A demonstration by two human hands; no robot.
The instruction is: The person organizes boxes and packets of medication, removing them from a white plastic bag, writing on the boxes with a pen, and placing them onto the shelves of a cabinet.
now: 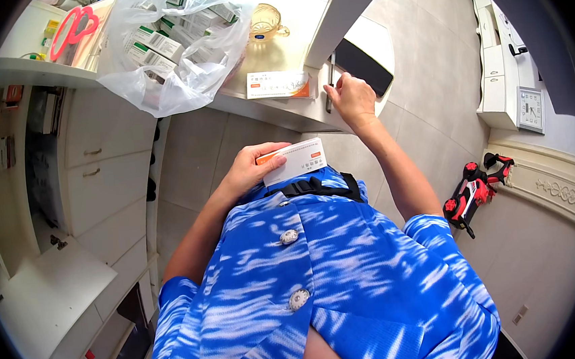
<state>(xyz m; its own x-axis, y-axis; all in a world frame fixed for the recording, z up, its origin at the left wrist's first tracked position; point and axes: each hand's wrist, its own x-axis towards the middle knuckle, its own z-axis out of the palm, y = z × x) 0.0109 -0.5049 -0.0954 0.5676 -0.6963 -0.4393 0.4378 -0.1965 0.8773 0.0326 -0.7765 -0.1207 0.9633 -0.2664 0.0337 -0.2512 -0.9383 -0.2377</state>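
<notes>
My left hand (254, 168) holds a white and orange medicine box (299, 162) at waist height, thumb over its face. A similar medicine box (276, 85), with handwriting on it, lies near the edge of the white counter (262, 109). My right hand (354, 98) is at the counter's right end, its fingers curled. The thumb overlaps a slim dark and silver pen (331, 81) lying there; whether the fingers grip it is unclear. Just beyond that hand lies a black phone or tablet (363, 66).
A white plastic bag (179, 94) full of green and white boxes stands on the counter, beside an amber glass cup (266, 23). Pink-handled scissors (73, 32) are at the upper left. A post (345, 10) rises by the pen. A red toy vehicle (476, 190) is at the right.
</notes>
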